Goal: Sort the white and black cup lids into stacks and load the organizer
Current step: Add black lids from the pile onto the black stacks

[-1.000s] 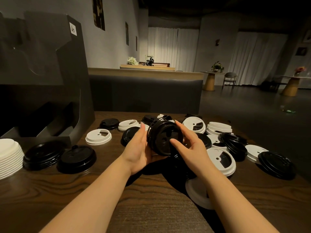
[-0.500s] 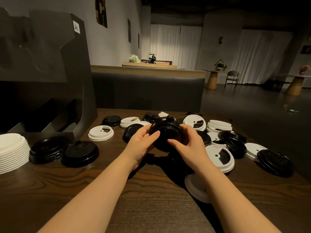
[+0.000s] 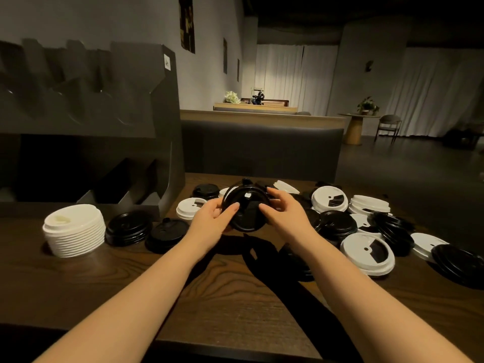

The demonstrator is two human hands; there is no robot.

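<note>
Both hands are up over the middle of the wooden surface (image 3: 235, 305), and between them sits a black lid (image 3: 245, 209), tilted so its face turns toward the camera. The left hand (image 3: 209, 221) curls round its left edge, thumb pressed on the face; the right hand (image 3: 282, 213) pinches the right edge, thumb on the face and fingers wrapped behind. The lid is held clear above the surface, in front of the loose pile (image 3: 348, 218) of white and black lids spread out to the right. Over on the left, a tall white stack (image 3: 74, 231) stands on the surface, a low black stack (image 3: 128, 227) just beside it, and next to that a single black lid (image 3: 167, 234). Behind them rises the dark organizer (image 3: 86, 121), its slanted bottom slots in shadow.
</note>
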